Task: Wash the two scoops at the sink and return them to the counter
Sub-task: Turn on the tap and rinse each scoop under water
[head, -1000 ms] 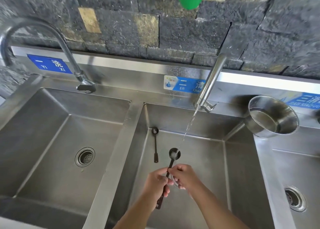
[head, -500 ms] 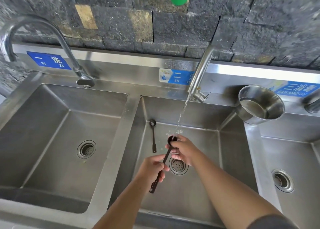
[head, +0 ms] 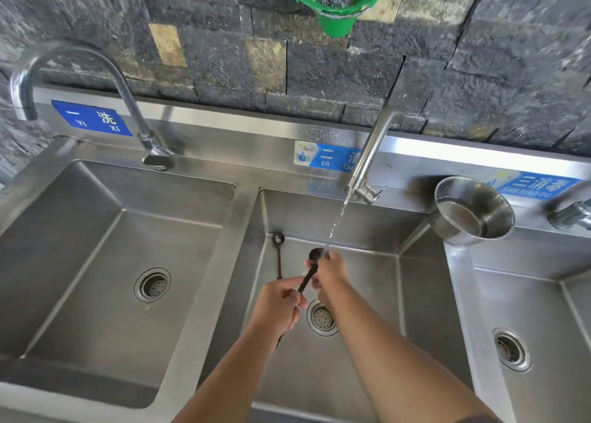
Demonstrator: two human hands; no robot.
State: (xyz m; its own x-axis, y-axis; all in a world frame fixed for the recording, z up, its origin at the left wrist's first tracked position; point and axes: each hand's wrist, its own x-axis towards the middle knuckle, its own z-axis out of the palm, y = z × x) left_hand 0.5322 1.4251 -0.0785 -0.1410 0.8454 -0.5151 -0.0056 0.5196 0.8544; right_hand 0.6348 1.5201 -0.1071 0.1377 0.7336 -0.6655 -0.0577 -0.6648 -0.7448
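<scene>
the left hand (head: 277, 304) pinches the dark scoop (head: 311, 267) by its handle, long axis running up-right so the bowl sits under the stream where the right hand (head: 331, 270) closes its fingers on it, while the second scoop (head: 278, 253) lies loose just to the left in the middle sink (head: 412, 294).

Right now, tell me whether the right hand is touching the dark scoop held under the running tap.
Touching. The head view shows the right hand with its fingers against the bowl end of the dark scoop, while the left hand grips its handle.

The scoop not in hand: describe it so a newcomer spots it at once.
Find the middle basin, under the running tap. Along its left side lies the loose scoop, small round bowl toward the back wall. Unlike the held scoop under the stream, no hand touches it.
</scene>
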